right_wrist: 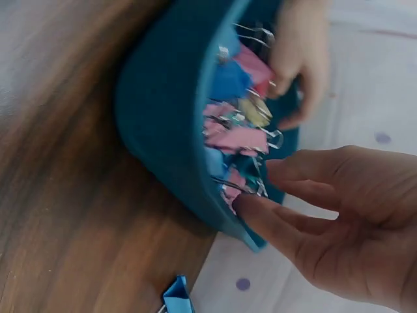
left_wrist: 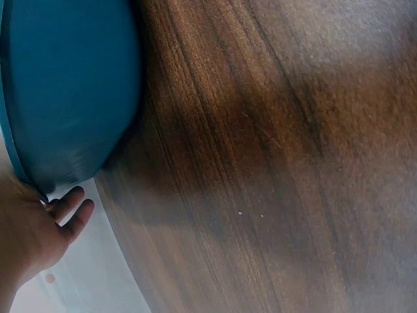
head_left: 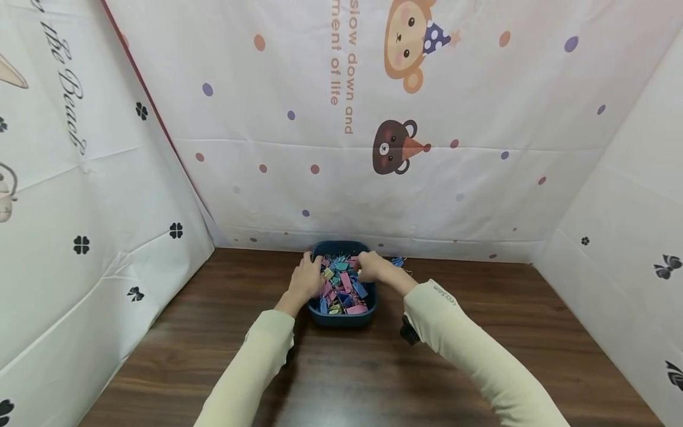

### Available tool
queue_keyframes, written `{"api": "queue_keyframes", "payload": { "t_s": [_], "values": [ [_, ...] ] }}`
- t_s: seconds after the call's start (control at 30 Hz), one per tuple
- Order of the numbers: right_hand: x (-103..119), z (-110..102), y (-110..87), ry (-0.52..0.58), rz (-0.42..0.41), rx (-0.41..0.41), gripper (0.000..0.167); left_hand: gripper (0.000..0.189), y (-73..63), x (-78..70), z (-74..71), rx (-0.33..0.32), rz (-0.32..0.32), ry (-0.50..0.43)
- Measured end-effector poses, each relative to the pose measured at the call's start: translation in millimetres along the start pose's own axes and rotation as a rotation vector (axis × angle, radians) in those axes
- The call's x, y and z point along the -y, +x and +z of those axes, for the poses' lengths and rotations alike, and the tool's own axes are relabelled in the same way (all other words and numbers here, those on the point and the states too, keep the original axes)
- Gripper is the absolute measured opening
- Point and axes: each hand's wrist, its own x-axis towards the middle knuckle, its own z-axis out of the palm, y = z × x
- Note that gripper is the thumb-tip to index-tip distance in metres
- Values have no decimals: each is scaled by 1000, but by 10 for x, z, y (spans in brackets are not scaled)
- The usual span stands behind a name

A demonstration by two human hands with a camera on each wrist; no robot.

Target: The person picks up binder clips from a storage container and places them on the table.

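A deep blue plastic bin [head_left: 341,320] holds a heap of pink, blue, yellow and teal binder clips [head_left: 344,284]. At the bin's left side my left hand [head_left: 306,277] grips the rim, some fingers inside by the clips and two outside the wall in the left wrist view. My right hand [right_wrist: 358,222] reaches over the opposite rim. Its thumb and forefinger stand apart, and a fingertip touches a pink binder clip [right_wrist: 234,186] with silver wire handles. Just outside the bin lies a blue binder clip [right_wrist: 177,297].
The bin stands on a dark wooden table [head_left: 341,379] against a printed white back sheet [head_left: 320,196]. More blue clips [head_left: 397,261] lie behind my right wrist. White sheets also rise at the left [head_left: 107,207] and right [head_left: 624,279].
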Motion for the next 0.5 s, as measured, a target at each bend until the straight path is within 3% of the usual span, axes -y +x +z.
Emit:
{"api": "queue_keyframes", "payload": {
  "t_s": [0.13, 0.27, 0.5],
  "values": [
    [62, 170, 50, -101, 29, 51, 4, 50, 0, 3, 6, -16, 14, 3],
    [101, 288, 72, -206, 0, 56, 26, 50, -8, -14, -8, 2, 4, -6],
    [125, 359, 106, -255, -3, 35, 23, 51, 10, 3, -7, 13, -10, -26]
  ]
}}
